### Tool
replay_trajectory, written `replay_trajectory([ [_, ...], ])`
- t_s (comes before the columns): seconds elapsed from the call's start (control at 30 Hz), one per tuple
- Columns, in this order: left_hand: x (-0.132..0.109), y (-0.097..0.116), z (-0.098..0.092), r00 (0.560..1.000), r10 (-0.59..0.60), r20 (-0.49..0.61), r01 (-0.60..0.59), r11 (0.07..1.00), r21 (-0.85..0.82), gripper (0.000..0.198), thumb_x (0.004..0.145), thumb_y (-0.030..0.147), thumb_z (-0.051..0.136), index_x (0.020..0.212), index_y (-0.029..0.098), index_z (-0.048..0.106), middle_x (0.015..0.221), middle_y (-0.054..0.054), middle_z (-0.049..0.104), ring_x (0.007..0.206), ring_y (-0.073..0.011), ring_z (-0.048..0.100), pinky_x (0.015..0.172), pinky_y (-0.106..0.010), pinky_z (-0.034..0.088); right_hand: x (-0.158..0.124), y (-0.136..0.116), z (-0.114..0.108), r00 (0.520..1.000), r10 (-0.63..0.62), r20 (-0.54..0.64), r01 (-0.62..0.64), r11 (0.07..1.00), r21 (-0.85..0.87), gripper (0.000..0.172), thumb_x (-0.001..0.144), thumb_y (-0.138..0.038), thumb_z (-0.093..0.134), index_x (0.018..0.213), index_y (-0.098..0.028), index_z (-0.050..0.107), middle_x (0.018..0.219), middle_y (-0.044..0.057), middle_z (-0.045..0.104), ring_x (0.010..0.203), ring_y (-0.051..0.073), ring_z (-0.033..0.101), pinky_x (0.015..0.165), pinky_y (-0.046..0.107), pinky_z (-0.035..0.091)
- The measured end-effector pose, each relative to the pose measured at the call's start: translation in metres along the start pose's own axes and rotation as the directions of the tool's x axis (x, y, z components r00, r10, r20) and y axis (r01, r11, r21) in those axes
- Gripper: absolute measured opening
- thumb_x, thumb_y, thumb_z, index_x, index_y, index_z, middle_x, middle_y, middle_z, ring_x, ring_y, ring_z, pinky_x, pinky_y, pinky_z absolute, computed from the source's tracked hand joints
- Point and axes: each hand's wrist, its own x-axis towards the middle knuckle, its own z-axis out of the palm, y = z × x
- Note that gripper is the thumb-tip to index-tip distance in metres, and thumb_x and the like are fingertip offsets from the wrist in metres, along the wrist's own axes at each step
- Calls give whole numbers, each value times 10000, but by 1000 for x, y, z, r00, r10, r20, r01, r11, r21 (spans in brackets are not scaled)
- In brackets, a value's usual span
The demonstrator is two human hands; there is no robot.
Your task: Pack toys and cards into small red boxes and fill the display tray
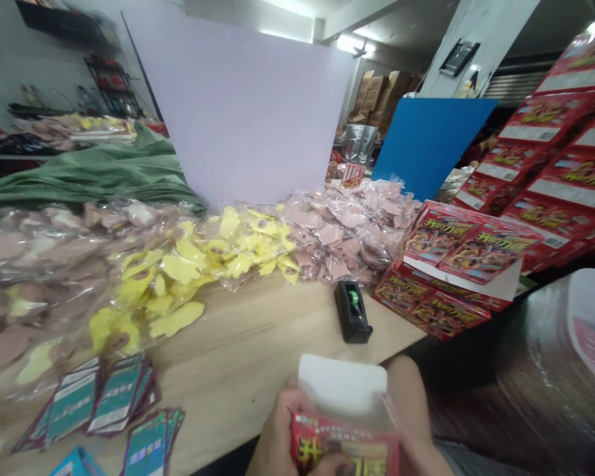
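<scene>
Low in the view, in front of me, is a small red printed cardboard box (344, 433) with its white top flap (342, 383) standing up and its mouth open. My left hand (277, 433) is closed round the box's left side, and a thumb presses on its printed front. At the right side of the box is my right hand (414, 446), blurred, its fingers along the edge. The inside of the box is too blurred to make out. Beyond the box, a black tape dispenser (353, 314) with green tape stands on the wooden table (248, 350).
Bagged yellow cut-outs (178, 264) and bagged pink cut-outs (347, 231) lie heaped along the back. Stacks of teal cards (74, 403) lie at the front left. An open red display carton (441, 264) sits at the right, near more stacked red cartons (540, 165). Upright boards stand behind.
</scene>
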Motion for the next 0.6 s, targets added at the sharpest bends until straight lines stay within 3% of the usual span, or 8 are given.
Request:
replay_trajectory([
  [0.1, 0, -2, 15, 996, -82, 31, 79, 993, 82, 317, 653, 339, 652, 847, 205, 439, 850, -18, 541, 771, -178, 521, 699, -272, 430, -11, 14, 2, 943, 251, 218, -286, 947, 149, 467, 722, -447, 597, 1090, -161, 634, 849, 114, 709, 787, 285, 663, 735, 423, 511],
  [0.17, 1, -9, 25, 984, -171, 48, 169, 985, 43, 409, 646, 316, 654, 962, 190, 427, 853, -23, 561, 784, -182, 534, 710, -275, 426, -7, 10, -2, 823, 353, 444, -478, 854, 207, 536, 689, -431, 648, 1146, -155, 604, 979, 124, 690, 897, 290, 642, 843, 433, 462],
  [0.2, 1, -13, 29, 979, -201, 36, 201, 980, -6, 519, 643, 306, 653, 1065, 176, 381, 863, -31, 570, 779, -180, 543, 712, -277, 428, -2, 4, -5, 758, 342, 556, -510, 841, 178, 560, 692, -455, 649, 1173, -174, 586, 1068, 120, 660, 980, 288, 610, 901, 429, 425],
  [0.27, 0, -21, 35, 972, -233, -7, 232, 969, -88, 800, 637, 274, 646, 1261, 133, 165, 878, -45, 585, 743, -173, 563, 711, -279, 434, 7, -14, -10, 679, 262, 686, -397, 917, 43, 543, 759, -530, 562, 1192, -203, 572, 1194, 104, 593, 1107, 269, 530, 974, 402, 359],
  [0.33, -3, -23, 36, 969, -242, -57, 237, 968, -80, 952, 627, 238, 627, 1321, 110, -11, 888, -49, 596, 730, -175, 579, 721, -287, 439, 12, -35, -9, 675, 219, 705, -204, 973, -107, 514, 803, -562, 477, 1136, -198, 619, 1148, 104, 620, 1071, 254, 545, 940, 380, 389],
  [0.43, -9, -11, 29, 969, -236, -71, 237, 971, 7, 936, 615, 232, 604, 1354, 136, 38, 919, -52, 600, 784, -200, 593, 740, -302, 446, 13, -53, 4, 720, 178, 670, -45, 977, -211, 418, 788, -484, 554, 1053, -181, 666, 982, 88, 673, 913, 225, 596, 808, 328, 455],
  [0.53, -16, 5, 18, 969, -241, -61, 243, 969, 35, 946, 610, 303, 622, 1366, 129, 81, 966, -78, 600, 826, -226, 594, 759, -320, 453, 13, -51, 18, 674, 168, 719, -135, 985, -103, 376, 791, -417, 587, 1086, -192, 649, 959, 73, 675, 841, 186, 608, 738, 276, 464],
  [0.6, -20, 9, 14, 970, -239, -53, 240, 971, 12, 967, 600, 334, 641, 1371, 130, 94, 1042, -103, 590, 884, -239, 590, 809, -331, 446, 14, -46, 21, 679, 176, 713, -209, 977, -43, 355, 802, -411, 576, 1067, -189, 661, 875, 63, 690, 758, 158, 617, 686, 248, 466],
])
